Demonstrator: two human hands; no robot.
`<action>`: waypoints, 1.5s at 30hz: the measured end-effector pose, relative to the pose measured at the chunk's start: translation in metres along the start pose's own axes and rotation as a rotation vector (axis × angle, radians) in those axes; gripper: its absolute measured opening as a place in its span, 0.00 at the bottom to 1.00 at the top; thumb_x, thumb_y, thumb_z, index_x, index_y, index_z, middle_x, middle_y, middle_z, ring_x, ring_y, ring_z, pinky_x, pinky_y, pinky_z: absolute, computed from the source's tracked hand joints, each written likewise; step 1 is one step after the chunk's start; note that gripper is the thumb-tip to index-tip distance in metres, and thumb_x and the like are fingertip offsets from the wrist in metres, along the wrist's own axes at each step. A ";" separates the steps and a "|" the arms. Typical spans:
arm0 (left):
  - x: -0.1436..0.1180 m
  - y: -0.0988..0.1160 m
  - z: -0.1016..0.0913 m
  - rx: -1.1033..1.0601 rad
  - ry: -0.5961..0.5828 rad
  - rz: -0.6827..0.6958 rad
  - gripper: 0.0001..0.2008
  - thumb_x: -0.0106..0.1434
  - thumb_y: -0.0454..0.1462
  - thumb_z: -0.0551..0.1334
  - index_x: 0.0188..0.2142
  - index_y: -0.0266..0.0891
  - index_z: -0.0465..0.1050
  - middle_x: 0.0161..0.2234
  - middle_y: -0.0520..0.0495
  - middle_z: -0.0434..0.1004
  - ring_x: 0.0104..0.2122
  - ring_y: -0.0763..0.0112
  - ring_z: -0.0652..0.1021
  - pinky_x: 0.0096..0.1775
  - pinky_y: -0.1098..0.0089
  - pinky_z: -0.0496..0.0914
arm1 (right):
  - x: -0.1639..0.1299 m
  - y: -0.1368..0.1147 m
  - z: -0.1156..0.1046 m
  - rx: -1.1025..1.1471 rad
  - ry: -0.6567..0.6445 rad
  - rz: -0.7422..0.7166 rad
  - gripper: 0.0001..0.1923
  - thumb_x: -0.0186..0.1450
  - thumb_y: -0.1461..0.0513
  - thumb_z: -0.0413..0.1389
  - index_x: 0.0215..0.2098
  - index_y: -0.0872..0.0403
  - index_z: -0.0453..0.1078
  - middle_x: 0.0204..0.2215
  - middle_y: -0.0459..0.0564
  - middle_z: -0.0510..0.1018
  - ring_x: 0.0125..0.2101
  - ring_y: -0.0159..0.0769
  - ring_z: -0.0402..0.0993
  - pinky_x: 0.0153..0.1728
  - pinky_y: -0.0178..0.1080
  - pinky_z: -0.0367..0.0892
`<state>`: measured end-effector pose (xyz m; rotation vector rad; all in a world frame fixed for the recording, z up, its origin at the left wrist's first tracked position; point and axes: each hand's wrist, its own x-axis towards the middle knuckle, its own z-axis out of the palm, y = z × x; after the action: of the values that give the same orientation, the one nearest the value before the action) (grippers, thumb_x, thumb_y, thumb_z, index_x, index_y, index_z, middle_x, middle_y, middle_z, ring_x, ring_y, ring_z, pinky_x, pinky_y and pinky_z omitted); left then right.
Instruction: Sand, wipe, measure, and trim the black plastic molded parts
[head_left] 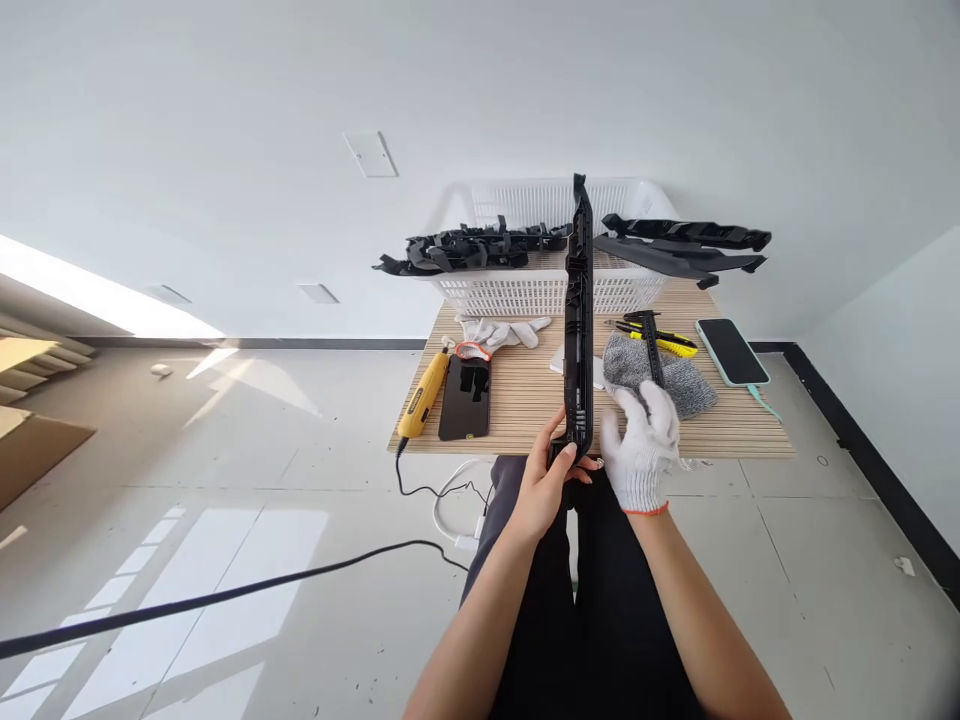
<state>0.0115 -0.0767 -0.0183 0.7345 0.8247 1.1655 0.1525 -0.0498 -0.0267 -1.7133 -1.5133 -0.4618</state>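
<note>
My bare left hand [551,478] grips the lower end of a long black plastic trim piece [578,320], which stands nearly upright in view with its ribbed inner side showing. My right hand [641,450], in a white knit glove with an orange cuff, is at the table's front edge just right of that piece. Its fingers are bent but apart, with nothing visible between them. Just beyond its fingertips lies a black caliper [649,345], resting across a grey cloth [694,390]; whether the glove touches the caliper I cannot tell.
Behind, a white plastic basket [510,297] holds several black trim pieces [480,247], some overhanging its rim. On the wooden table [517,410] lie a yellow corded tool [424,395], a dark phone [465,398], a white glove [506,332], a yellow cutter [675,345] and another phone [731,350] with a cable.
</note>
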 end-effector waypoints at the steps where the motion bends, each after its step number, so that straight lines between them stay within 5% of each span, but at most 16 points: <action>1: 0.003 0.001 0.003 0.008 0.005 0.004 0.35 0.62 0.45 0.68 0.65 0.46 0.58 0.44 0.46 0.76 0.33 0.71 0.82 0.34 0.71 0.76 | 0.001 0.001 0.002 -0.047 0.007 0.083 0.18 0.67 0.56 0.56 0.52 0.54 0.75 0.60 0.60 0.69 0.62 0.53 0.63 0.59 0.54 0.65; 4: 0.003 0.002 0.005 0.016 0.021 0.009 0.39 0.60 0.45 0.71 0.65 0.48 0.55 0.42 0.49 0.76 0.34 0.70 0.83 0.38 0.68 0.77 | 0.000 0.003 0.005 -0.122 -0.046 0.217 0.28 0.67 0.51 0.56 0.60 0.57 0.69 0.66 0.65 0.61 0.67 0.63 0.51 0.59 0.62 0.63; 7: -0.007 0.001 0.000 0.006 0.026 -0.013 0.32 0.60 0.44 0.71 0.58 0.46 0.58 0.36 0.52 0.77 0.34 0.69 0.84 0.39 0.69 0.76 | 0.004 0.002 0.002 -0.084 -0.115 0.279 0.33 0.66 0.48 0.56 0.63 0.60 0.65 0.66 0.68 0.60 0.67 0.66 0.51 0.58 0.64 0.62; 11: -0.015 0.001 -0.007 -0.057 -0.019 -0.086 0.19 0.62 0.43 0.69 0.44 0.42 0.62 0.28 0.52 0.79 0.37 0.67 0.84 0.40 0.70 0.75 | 0.039 0.018 -0.004 0.081 0.018 0.388 0.29 0.69 0.50 0.52 0.63 0.56 0.65 0.63 0.66 0.64 0.60 0.54 0.66 0.55 0.56 0.67; 13: -0.014 0.002 -0.007 -0.098 -0.045 -0.106 0.19 0.61 0.43 0.70 0.43 0.41 0.63 0.28 0.51 0.79 0.36 0.67 0.84 0.40 0.70 0.75 | 0.068 0.039 -0.001 0.082 0.137 0.366 0.23 0.72 0.56 0.44 0.59 0.58 0.68 0.60 0.65 0.67 0.61 0.48 0.65 0.58 0.51 0.65; 14: -0.013 0.003 -0.007 -0.114 -0.050 -0.109 0.19 0.60 0.43 0.71 0.43 0.41 0.64 0.30 0.50 0.80 0.35 0.67 0.84 0.39 0.70 0.75 | 0.082 0.052 0.003 0.063 0.099 0.348 0.22 0.73 0.59 0.41 0.55 0.57 0.71 0.57 0.63 0.71 0.60 0.46 0.66 0.59 0.50 0.64; 16: -0.012 0.004 -0.006 -0.128 -0.052 -0.107 0.19 0.59 0.44 0.71 0.42 0.40 0.65 0.34 0.49 0.81 0.34 0.69 0.83 0.39 0.70 0.75 | 0.107 0.076 0.014 -0.031 -0.178 0.311 0.20 0.71 0.59 0.45 0.53 0.54 0.74 0.56 0.60 0.73 0.58 0.49 0.68 0.58 0.52 0.63; 18: -0.011 0.004 -0.006 -0.122 -0.050 -0.109 0.19 0.59 0.45 0.71 0.41 0.40 0.66 0.35 0.49 0.81 0.33 0.70 0.83 0.37 0.71 0.75 | 0.122 0.094 0.026 -0.114 -0.442 0.251 0.23 0.68 0.59 0.49 0.59 0.54 0.70 0.59 0.60 0.72 0.59 0.51 0.66 0.58 0.52 0.63; 21: -0.012 0.003 -0.008 -0.102 -0.065 -0.117 0.18 0.60 0.45 0.70 0.41 0.40 0.65 0.30 0.51 0.80 0.35 0.69 0.83 0.37 0.72 0.75 | 0.133 0.104 0.039 -0.207 -0.630 0.171 0.27 0.69 0.61 0.47 0.66 0.52 0.64 0.62 0.58 0.68 0.61 0.49 0.64 0.59 0.48 0.61; 26: -0.014 0.001 -0.010 -0.073 -0.096 -0.125 0.17 0.63 0.45 0.69 0.43 0.41 0.64 0.29 0.49 0.81 0.38 0.69 0.84 0.41 0.72 0.75 | 0.154 0.094 0.045 -0.361 -0.785 0.217 0.29 0.65 0.56 0.53 0.64 0.52 0.66 0.55 0.65 0.74 0.52 0.53 0.72 0.50 0.47 0.66; 30: -0.015 0.002 -0.010 -0.071 -0.101 -0.133 0.19 0.61 0.45 0.70 0.42 0.41 0.64 0.29 0.50 0.81 0.37 0.69 0.84 0.42 0.71 0.75 | 0.170 0.084 0.046 -0.372 -0.853 0.195 0.24 0.62 0.56 0.58 0.55 0.54 0.74 0.41 0.61 0.81 0.41 0.47 0.78 0.41 0.42 0.69; 40: -0.016 0.002 -0.008 -0.028 -0.107 -0.127 0.20 0.60 0.42 0.71 0.44 0.41 0.63 0.32 0.48 0.83 0.41 0.67 0.84 0.47 0.67 0.74 | 0.143 0.035 0.035 -0.493 -0.774 0.050 0.16 0.67 0.69 0.48 0.46 0.60 0.76 0.36 0.64 0.81 0.41 0.49 0.80 0.40 0.45 0.71; 45: -0.019 0.004 -0.007 -0.043 -0.105 -0.116 0.22 0.57 0.42 0.73 0.43 0.41 0.63 0.33 0.48 0.83 0.42 0.64 0.84 0.50 0.65 0.74 | 0.163 0.023 0.027 -0.506 -0.766 0.059 0.11 0.65 0.69 0.53 0.37 0.62 0.79 0.32 0.65 0.79 0.41 0.53 0.79 0.38 0.48 0.69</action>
<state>0.0000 -0.0941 -0.0156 0.6978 0.7428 1.0293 0.2043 0.0784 0.0660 -2.5117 -1.9701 -0.1535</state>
